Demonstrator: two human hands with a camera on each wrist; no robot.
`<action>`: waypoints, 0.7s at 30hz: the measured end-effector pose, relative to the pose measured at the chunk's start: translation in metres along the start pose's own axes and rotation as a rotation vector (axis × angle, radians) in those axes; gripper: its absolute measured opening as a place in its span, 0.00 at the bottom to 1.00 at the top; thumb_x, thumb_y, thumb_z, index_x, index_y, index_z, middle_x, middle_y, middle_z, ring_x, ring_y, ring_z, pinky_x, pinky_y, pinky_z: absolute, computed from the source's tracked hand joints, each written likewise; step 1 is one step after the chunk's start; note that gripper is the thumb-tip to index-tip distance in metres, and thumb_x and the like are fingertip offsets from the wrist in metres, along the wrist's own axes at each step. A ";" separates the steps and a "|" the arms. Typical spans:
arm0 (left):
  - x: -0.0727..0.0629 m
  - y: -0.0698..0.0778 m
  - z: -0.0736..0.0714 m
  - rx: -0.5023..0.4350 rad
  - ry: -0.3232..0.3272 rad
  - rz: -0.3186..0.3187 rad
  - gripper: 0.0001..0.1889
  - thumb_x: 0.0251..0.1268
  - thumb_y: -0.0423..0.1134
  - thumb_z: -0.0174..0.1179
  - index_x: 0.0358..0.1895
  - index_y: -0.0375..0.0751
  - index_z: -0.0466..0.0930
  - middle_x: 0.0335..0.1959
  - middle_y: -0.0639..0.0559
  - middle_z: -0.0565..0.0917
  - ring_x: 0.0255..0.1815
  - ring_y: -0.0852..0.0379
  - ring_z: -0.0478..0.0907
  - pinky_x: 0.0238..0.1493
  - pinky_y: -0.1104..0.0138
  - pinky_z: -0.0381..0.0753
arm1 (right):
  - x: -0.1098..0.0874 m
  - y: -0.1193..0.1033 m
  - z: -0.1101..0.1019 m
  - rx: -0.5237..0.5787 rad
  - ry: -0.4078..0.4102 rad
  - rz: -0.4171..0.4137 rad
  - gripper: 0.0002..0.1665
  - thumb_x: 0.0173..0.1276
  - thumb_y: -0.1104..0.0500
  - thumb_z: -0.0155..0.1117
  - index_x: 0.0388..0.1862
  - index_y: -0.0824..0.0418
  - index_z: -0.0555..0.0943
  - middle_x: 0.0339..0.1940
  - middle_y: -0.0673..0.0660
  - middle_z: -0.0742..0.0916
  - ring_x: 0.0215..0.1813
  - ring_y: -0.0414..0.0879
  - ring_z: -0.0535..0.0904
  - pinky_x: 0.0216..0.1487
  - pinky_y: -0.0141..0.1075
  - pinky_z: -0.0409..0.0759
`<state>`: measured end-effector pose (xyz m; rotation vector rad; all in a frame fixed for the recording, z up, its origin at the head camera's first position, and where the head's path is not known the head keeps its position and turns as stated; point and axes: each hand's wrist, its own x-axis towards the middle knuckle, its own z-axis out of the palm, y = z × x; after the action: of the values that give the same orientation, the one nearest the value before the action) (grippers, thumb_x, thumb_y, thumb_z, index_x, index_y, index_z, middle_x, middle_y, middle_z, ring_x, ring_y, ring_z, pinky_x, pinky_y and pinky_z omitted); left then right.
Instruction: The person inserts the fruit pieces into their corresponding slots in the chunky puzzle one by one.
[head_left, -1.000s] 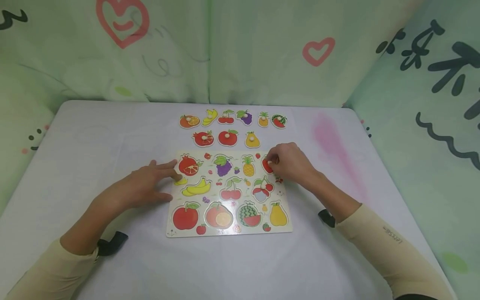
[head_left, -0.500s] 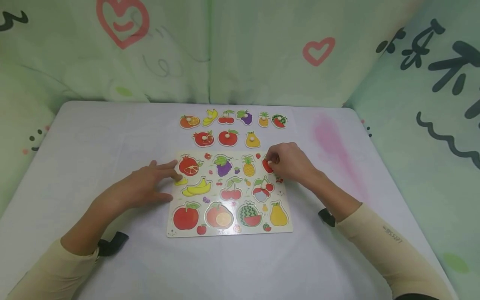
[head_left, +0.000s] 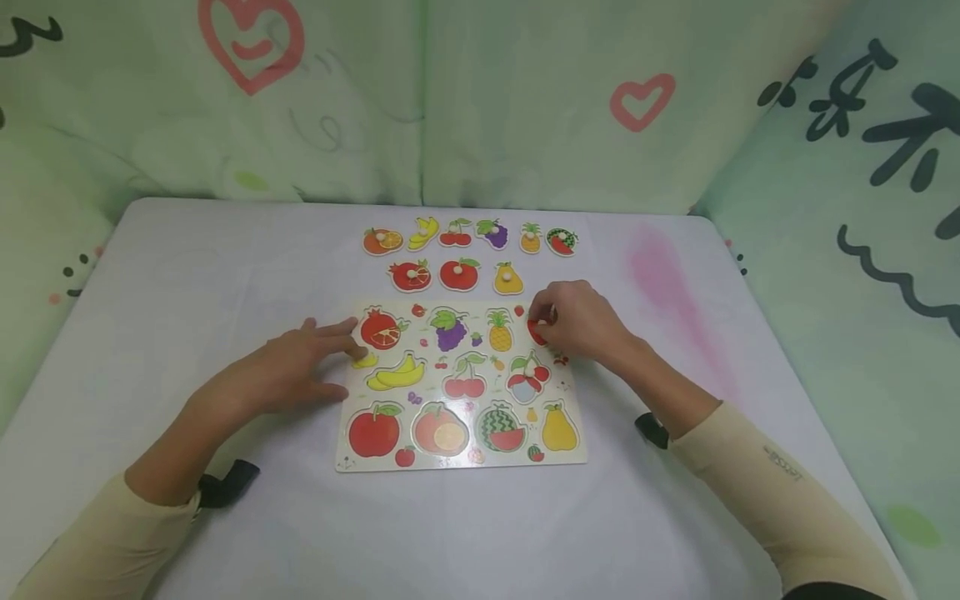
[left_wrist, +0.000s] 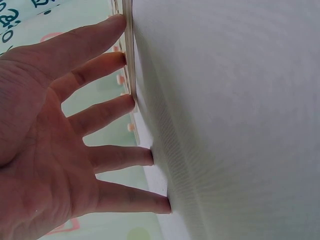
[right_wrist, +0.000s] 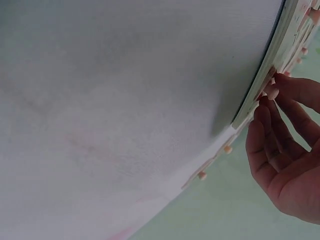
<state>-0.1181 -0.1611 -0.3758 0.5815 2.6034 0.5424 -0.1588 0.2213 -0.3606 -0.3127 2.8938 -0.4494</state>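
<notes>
A white puzzle board (head_left: 468,458) printed with fruit lies flat on the table. My left hand (head_left: 281,371) rests at its left edge, fingers spread; in the left wrist view, the thumb and nearer fingertips touch the board's side. At the top right corner, my right hand (head_left: 577,321) pinches a red puzzle piece (head_left: 535,333), largely hidden by the fingers. The right wrist view shows its small round knob (right_wrist: 271,92) between thumb and fingers, close over the board's surface.
Beyond the board lie two rows of knobbed fruit pieces. The nearer row has a pomegranate (head_left: 410,276), an apple (head_left: 459,275) and a pear (head_left: 508,278); the farther includes an orange (head_left: 382,242) and a watermelon (head_left: 562,242). Green printed curtains (head_left: 510,100) enclose the white table (head_left: 225,267).
The right hand's fingers have shifted slightly over the red piece, covering its knob in the head view. The left hand keeps its place on the board's edge.
</notes>
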 end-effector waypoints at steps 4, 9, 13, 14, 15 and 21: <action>0.001 0.000 0.000 0.002 0.004 0.002 0.28 0.58 0.43 0.77 0.64 0.52 0.83 0.81 0.40 0.66 0.79 0.18 0.54 0.61 0.32 0.79 | 0.003 -0.004 0.000 0.010 0.003 -0.006 0.08 0.68 0.59 0.72 0.44 0.58 0.90 0.40 0.54 0.89 0.40 0.50 0.81 0.37 0.37 0.86; 0.000 0.002 -0.001 -0.004 0.007 -0.001 0.28 0.58 0.42 0.77 0.64 0.51 0.83 0.81 0.40 0.66 0.79 0.18 0.54 0.62 0.31 0.78 | 0.011 -0.008 0.000 0.005 0.024 -0.012 0.09 0.69 0.59 0.70 0.45 0.60 0.90 0.41 0.55 0.90 0.41 0.50 0.82 0.37 0.37 0.86; 0.000 0.002 -0.001 -0.003 0.007 -0.002 0.28 0.58 0.42 0.77 0.63 0.51 0.83 0.81 0.40 0.65 0.79 0.19 0.54 0.63 0.30 0.75 | 0.022 -0.009 -0.001 0.001 0.068 -0.013 0.11 0.70 0.58 0.70 0.48 0.61 0.89 0.42 0.57 0.90 0.37 0.49 0.82 0.32 0.35 0.85; 0.000 0.003 -0.002 -0.003 0.006 -0.001 0.27 0.58 0.42 0.77 0.63 0.51 0.83 0.81 0.40 0.66 0.79 0.19 0.54 0.64 0.30 0.75 | 0.025 -0.009 -0.002 -0.001 0.080 -0.014 0.12 0.70 0.58 0.70 0.49 0.61 0.89 0.42 0.57 0.89 0.36 0.49 0.82 0.31 0.35 0.85; 0.000 0.003 -0.002 -0.004 0.004 -0.001 0.27 0.58 0.42 0.77 0.63 0.51 0.83 0.81 0.40 0.66 0.79 0.19 0.54 0.64 0.30 0.74 | 0.028 -0.009 -0.002 -0.002 0.092 -0.015 0.13 0.70 0.58 0.70 0.50 0.61 0.89 0.42 0.57 0.89 0.36 0.49 0.82 0.30 0.35 0.84; -0.001 0.003 -0.002 -0.008 -0.002 0.000 0.27 0.58 0.43 0.77 0.63 0.51 0.83 0.81 0.40 0.65 0.79 0.19 0.54 0.65 0.30 0.73 | 0.047 -0.009 -0.002 0.010 0.125 -0.036 0.15 0.72 0.59 0.67 0.53 0.62 0.88 0.43 0.58 0.89 0.40 0.50 0.81 0.35 0.39 0.83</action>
<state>-0.1168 -0.1599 -0.3729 0.5791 2.5978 0.5519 -0.2029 0.2019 -0.3633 -0.3480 3.0101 -0.5058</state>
